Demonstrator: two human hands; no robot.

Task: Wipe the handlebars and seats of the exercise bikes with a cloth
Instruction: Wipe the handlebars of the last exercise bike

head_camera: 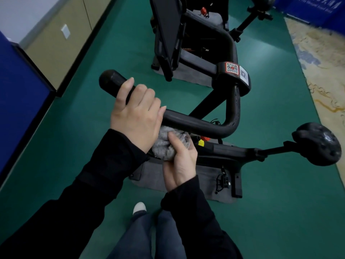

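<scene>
A black exercise bike stands in front of me, its curved black handlebar [196, 126] running from a rounded left end to a bend at the right. My left hand [136, 113] grips the handlebar near that left end, fingers curled over the top. Just below it my right hand [179, 159] holds a bunched grey cloth [164, 146] pressed up against the underside of the bar. The bike's round black seat [317, 144] sits to the right on its post, apart from both hands.
A second black bike [168, 34] stands farther back on a grey mat. Green floor [280, 202] spreads around both bikes. A blue panel [20, 101] and beige wall line the left side; a patterned rug [324, 71] lies at the right. My legs and a white shoe [139, 207] show below.
</scene>
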